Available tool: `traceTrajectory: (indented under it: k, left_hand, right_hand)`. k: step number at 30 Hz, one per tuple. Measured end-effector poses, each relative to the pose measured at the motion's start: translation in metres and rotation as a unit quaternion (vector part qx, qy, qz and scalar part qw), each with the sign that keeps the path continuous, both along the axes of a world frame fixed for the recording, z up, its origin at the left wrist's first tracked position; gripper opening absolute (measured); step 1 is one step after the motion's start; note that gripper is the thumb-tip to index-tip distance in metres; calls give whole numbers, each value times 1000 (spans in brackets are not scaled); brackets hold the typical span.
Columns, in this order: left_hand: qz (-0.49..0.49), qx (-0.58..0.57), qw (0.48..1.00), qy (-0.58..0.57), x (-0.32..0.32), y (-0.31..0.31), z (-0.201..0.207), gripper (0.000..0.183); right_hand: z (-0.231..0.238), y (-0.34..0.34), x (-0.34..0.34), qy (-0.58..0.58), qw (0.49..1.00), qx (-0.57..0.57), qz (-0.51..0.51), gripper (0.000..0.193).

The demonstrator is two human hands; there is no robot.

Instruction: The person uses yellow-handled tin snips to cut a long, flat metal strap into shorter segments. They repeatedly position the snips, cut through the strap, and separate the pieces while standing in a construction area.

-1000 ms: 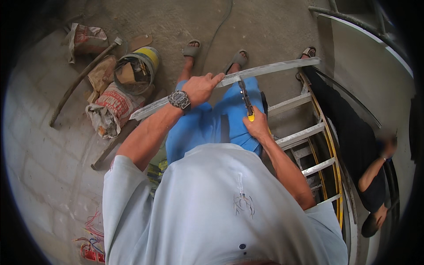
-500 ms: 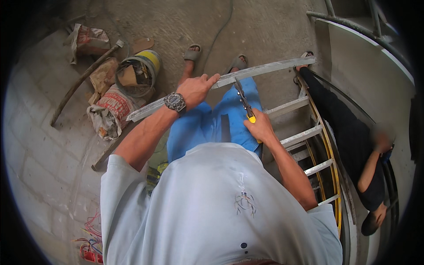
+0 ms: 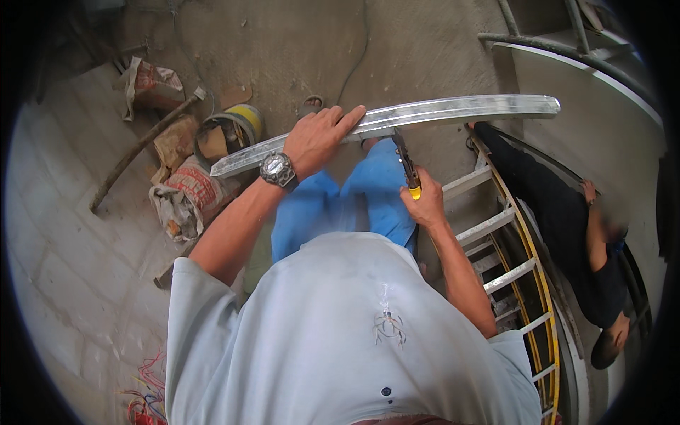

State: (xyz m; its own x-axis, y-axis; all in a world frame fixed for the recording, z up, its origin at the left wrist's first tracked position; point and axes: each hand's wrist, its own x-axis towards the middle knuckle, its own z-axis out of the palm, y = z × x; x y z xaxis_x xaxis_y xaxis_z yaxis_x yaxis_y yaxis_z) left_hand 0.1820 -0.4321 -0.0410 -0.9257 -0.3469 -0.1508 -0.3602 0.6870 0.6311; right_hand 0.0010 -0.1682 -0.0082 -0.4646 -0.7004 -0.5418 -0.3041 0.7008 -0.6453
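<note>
A long silvery metal channel (image 3: pixel 467 108) lies crosswise in front of me, above my blue trousers. My left hand (image 3: pixel 316 144), with a watch on its wrist, is closed over the channel left of its middle. In my closed right hand (image 3: pixel 426 200) is a pair of tin snips (image 3: pixel 406 161) with yellow on the handles. The dark jaws point up and away from me and meet the channel's near edge; whether they bite into the metal, I cannot tell.
A yellow-sided ladder (image 3: pixel 533 237) stands at my right, with a person in dark clothes (image 3: pixel 545 191) beyond it. A bucket of debris (image 3: pixel 237 127), torn sacks (image 3: pixel 188 188) and a pole (image 3: pixel 138 156) are at the left. Loose coloured wires (image 3: pixel 149 393) lie lower left.
The channel has shifted right and its right end appears larger. My right hand and the snips have moved slightly right along it. My left hand keeps its hold.
</note>
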Motion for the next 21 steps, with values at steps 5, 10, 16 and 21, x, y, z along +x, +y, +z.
traceTrajectory:
  k: [5, 10, 16, 21]
  left_hand:
    - [-2, -37, 999, 11, -16, -20, 54, 78]
    - [-12, -61, 997, 47, -20, -39, 93, 67]
    - [-32, -89, 994, 49, -22, -55, 126, 65]
    - [-27, -33, 997, 61, -16, -58, 144, 70]
  right_hand:
    - [18, -19, -17, 43, 996, -76, 18, 51]
    - [36, -34, -19, 38, 991, -127, 21, 53]
    - [66, -43, 1, -17, 991, -133, -18, 51]
    - [71, -42, 17, 5, 986, -160, -39, 50]
